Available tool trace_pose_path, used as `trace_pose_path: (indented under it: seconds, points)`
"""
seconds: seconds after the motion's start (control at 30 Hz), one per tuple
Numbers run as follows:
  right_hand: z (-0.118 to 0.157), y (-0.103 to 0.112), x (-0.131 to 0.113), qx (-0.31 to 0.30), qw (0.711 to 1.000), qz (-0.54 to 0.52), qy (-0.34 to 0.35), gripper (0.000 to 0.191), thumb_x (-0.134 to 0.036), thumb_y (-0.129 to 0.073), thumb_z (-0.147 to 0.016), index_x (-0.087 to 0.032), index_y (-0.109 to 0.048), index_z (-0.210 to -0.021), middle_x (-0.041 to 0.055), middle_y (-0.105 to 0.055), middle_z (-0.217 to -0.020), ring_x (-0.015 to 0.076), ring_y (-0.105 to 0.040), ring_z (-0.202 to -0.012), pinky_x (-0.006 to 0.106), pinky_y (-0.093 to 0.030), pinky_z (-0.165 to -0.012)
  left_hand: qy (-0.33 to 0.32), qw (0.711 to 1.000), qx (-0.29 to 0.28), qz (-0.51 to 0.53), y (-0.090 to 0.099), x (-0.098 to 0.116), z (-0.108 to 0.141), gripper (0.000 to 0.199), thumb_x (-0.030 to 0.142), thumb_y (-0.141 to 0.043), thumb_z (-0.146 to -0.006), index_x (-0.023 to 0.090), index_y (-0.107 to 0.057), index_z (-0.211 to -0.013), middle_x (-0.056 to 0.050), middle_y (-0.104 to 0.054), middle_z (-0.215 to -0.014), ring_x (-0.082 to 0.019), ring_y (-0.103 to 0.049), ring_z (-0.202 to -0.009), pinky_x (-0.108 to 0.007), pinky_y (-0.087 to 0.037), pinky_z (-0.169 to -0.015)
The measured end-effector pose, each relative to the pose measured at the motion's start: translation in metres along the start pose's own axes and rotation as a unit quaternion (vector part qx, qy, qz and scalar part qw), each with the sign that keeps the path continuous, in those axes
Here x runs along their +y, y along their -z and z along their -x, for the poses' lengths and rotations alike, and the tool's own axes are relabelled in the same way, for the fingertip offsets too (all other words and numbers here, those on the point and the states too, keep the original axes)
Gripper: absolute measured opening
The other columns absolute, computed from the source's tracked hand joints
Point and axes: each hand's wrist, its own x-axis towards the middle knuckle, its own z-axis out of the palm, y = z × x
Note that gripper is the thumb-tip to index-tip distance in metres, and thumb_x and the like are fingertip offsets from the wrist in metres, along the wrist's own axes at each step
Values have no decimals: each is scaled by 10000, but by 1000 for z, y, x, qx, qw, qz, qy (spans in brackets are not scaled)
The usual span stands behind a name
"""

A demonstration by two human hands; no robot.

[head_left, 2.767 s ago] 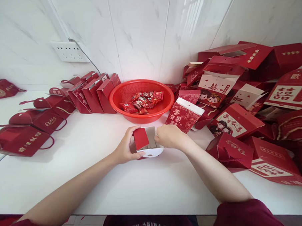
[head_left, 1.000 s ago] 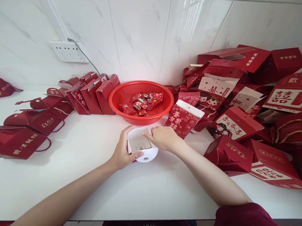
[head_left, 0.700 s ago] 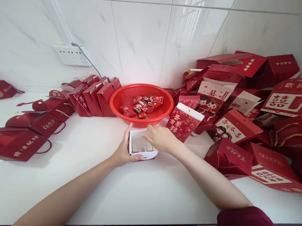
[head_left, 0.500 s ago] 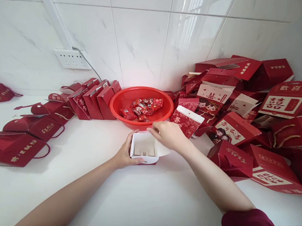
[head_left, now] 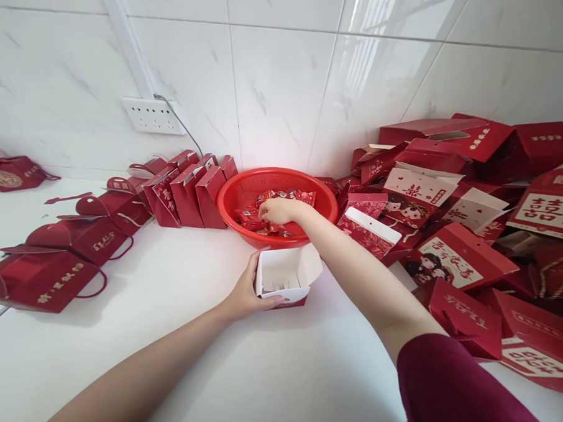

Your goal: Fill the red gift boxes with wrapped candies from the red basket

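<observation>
My left hand (head_left: 249, 292) grips the left side of an open box (head_left: 283, 274), white inside and red outside, thumb along its front edge. The box stands upright on the white table (head_left: 200, 357), a flap sticking out on its right. Beyond it is a red plastic basket (head_left: 230, 199) holding red-wrapped sweets (head_left: 305, 197). My right hand (head_left: 279, 211) reaches into the basket, fingers curled down on the sweets. What its fingertips hold, if anything, is hidden.
Several closed red boxes (head_left: 82, 233) line the table at the left, with more upright ones (head_left: 182, 191) beside the basket. A large heap of red boxes (head_left: 447, 255) fills the right. A socket strip (head_left: 154, 116) with a cable is on the tiled wall.
My right hand has left the box's flap and moved forward into the basket. My left hand still holds the box. The whole view has shifted slightly.
</observation>
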Motion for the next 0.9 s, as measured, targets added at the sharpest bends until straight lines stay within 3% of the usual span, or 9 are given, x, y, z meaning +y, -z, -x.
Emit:
trace_pose_path:
  seconds: [0.13,0.27,0.47,0.67,0.8,0.9]
  points:
    - [-25,14,2,-49,998,30,-15,241,-280,-600,-930,-125,-687,-1091,85,-721,-1048,200,-674,-892,328,-521,-815,-22,997,59,-40,1,0,3,1010,412,-854,-649,247,-248,-1440,-132,-475,-1364,-311,-509,-1258,-472,-434,-1065]
    - [-45,18,24,-64,994,61,-58,317,-360,-598,-954,-143,-612,-1184,94,-633,-1188,214,-640,-1024,426,-546,-880,-18,999,30,-31,0,0,3,1021,412,-861,-635,251,-254,-1441,-135,-475,-1359,-314,-511,-1247,-471,-430,-1061]
    - [-57,-3,52,-66,996,46,-45,341,-355,-591,-958,-158,-592,-1235,98,-610,-1249,230,-629,-1066,443,-540,-901,4,1000,18,-18,3,-2,-1,1004,439,-845,-652,242,-260,-1445,-151,-468,-1399,-346,-479,-1301,-493,-412,-1079]
    - [-52,-18,45,-38,998,55,-14,785,-351,-825,-733,-112,-477,-1395,170,-578,-1359,277,-590,-1191,339,-484,-962,-2,1000,12,-29,4,-4,-1,1008,435,-846,-652,239,-259,-1448,-156,-444,-1426,-349,-463,-1315,-492,-407,-1087]
    - [-46,-13,32,-33,997,70,-21,391,-354,-682,-888,-127,-619,-1201,119,-659,-1209,237,-642,-1078,433,-501,-943,-4,1000,9,-29,3,-2,-1,1000,428,-849,-648,238,-273,-1444,-153,-462,-1414,-347,-474,-1308,-494,-407,-1090]
    - [-27,-1,27,5,998,53,-29,240,-290,-617,-924,-113,-677,-1074,140,-697,-1123,248,-657,-1041,411,-498,-924,-1,1000,-2,-11,3,-1,-1,988,410,-842,-663,241,-270,-1450,-149,-470,-1423,-347,-468,-1325,-498,-398,-1101]
